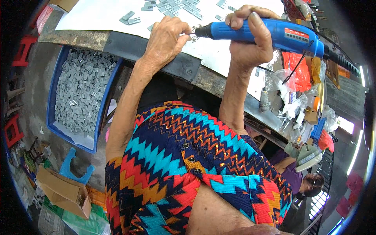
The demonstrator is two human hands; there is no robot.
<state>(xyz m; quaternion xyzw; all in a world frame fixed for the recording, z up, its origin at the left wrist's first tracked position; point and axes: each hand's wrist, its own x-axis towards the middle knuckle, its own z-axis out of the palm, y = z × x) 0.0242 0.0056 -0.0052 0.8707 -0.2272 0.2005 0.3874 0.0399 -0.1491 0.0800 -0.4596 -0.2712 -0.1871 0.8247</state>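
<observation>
My right hand (253, 37) grips a blue electric screwdriver (270, 34) with a black nose and a black cord, held almost level over the white-covered table (94, 15). Its tip points left, meeting the fingers of my left hand (167, 38). Those fingers are pinched together at the bit, and whatever lies between them is hidden. Small dark pieces, perhaps screws, lie beside the tool's nose. Beyond my left hand, many flat grey plastic parts (178, 7) are spread on the white sheet, with a few more (129, 18) to the left.
A blue bin (51, 113) full of grey parts stands below the table's left side. A dark strip (129, 46) runs along the near table edge. Plastic bags (297, 74) crowd the right. A cardboard box (62, 192) and blue stool (74, 168) sit lower left. Another person (293, 176) is at lower right.
</observation>
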